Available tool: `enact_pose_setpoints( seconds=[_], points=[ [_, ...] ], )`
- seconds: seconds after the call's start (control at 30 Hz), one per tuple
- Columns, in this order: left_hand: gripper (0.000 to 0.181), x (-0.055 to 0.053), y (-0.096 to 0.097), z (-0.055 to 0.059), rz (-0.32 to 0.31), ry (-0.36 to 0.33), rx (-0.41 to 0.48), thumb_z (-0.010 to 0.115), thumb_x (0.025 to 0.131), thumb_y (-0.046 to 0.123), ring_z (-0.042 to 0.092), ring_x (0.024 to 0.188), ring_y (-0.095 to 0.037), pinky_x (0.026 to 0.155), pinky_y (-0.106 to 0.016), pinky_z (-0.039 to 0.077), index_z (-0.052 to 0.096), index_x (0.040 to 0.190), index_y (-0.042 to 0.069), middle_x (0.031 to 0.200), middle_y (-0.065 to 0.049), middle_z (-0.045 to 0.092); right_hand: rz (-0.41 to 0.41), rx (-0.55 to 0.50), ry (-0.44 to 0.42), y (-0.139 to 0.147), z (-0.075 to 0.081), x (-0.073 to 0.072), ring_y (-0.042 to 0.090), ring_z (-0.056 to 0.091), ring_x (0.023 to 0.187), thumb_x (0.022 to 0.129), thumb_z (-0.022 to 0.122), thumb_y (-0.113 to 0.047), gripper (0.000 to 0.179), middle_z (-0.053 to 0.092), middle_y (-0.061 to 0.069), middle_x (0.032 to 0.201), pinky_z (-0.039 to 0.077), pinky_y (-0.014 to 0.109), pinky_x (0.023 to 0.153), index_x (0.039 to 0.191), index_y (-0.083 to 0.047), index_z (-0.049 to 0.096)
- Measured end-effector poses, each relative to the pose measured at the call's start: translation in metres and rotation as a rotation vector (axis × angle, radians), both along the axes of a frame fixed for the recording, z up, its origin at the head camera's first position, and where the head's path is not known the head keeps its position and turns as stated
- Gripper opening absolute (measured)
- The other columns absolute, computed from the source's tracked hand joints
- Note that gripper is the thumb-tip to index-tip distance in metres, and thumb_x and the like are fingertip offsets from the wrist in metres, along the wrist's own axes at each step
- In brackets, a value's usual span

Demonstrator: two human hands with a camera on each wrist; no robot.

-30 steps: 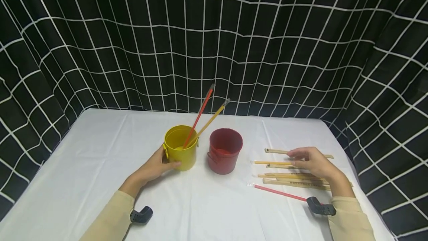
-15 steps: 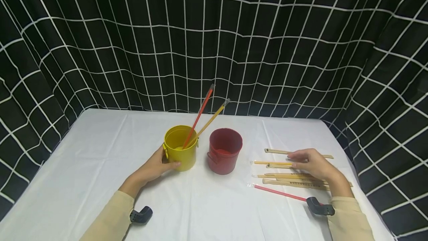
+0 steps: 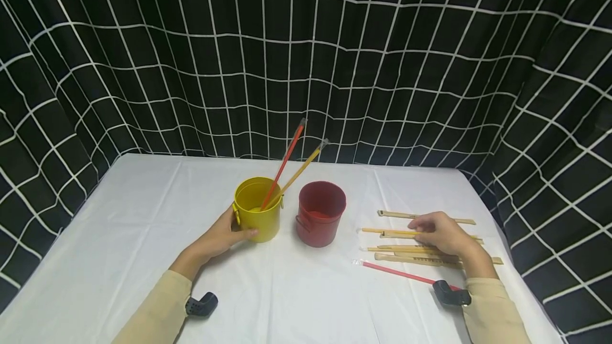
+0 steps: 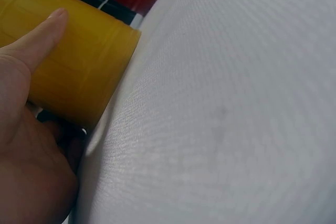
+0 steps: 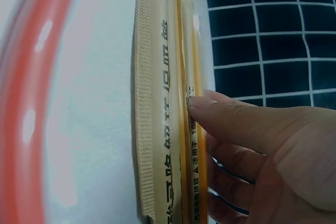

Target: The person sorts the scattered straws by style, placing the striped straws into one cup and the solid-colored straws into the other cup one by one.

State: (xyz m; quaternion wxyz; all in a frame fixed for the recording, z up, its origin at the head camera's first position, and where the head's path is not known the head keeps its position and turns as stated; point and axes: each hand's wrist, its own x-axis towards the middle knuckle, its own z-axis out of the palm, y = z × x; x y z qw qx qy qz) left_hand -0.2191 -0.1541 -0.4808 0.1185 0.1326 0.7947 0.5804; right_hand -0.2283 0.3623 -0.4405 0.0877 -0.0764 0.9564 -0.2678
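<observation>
My left hand (image 3: 217,235) holds the small yellow bucket (image 3: 268,226) low on its left side; the left wrist view shows the thumb (image 4: 44,38) along its wall. A red straw (image 3: 289,155) and a yellow straw (image 3: 303,169) in clear wrappers lean inside it. Beside it stands a red bucket (image 3: 319,227), with nothing seen inside. My right hand (image 3: 442,233) is over the straws on the right, thumb and fingertips pinching another yellow straw (image 3: 382,231). Right by it lies a paper-wrapped straw (image 5: 186,35) with printed characters.
Several straws lie roughly parallel on the white cloth: a paper-wrapped straw (image 3: 397,214) at the back, more printed wrappers (image 3: 411,259) in front, and a pink-red straw (image 3: 397,272) nearest me. A black curtain (image 3: 306,57) with white grid lines surrounds the table.
My right hand has shifted slightly left over the straws, uncovering the right end of a paper-wrapped one. My left hand and both buckets stay in place.
</observation>
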Motion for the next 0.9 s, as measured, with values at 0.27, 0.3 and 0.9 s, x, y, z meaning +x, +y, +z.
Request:
enact_pose_setpoints(
  seconds=[0.27,0.3,0.9],
  points=[
    [0.092,-0.0013,-0.0023,-0.0014,0.003,0.003,-0.015,0.079,0.088,0.031,0.029,0.153,-0.036,0.128,-0.058,0.019,0.023,0.159,0.016,0.164,-0.011,0.033,0.021,0.006,0.004,-0.003,0.0002,-0.0036,0.016,0.056,0.078,0.085,0.073,-0.004,0.015,0.067,0.003,0.084,0.047,0.028,0.071,0.1,-0.003,0.075],
    [0.092,-0.0014,-0.0025,-0.0015,0.004,0.002,-0.017,0.079,0.088,0.031,0.029,0.153,-0.036,0.128,-0.058,0.019,0.022,0.159,0.016,0.164,-0.011,0.033,0.027,0.003,0.005,-0.0031,0.0005,-0.0036,0.016,0.056,0.078,0.086,0.073,-0.004,0.013,0.068,0.004,0.084,0.047,0.029,0.071,0.098,-0.003,0.075],
    [0.095,-0.002,-0.0014,-0.0007,0.014,-0.028,-0.028,0.08,0.087,0.033,0.025,0.155,-0.036,0.128,-0.057,0.015,0.021,0.16,0.016,0.165,-0.01,0.03,-0.012,0.042,0.029,-0.0044,0.0085,0.0003,0.019,0.061,0.087,0.09,0.073,-0.011,0.013,0.073,0.008,0.094,0.052,0.034,0.077,0.1,-0.004,0.076]
  ],
)
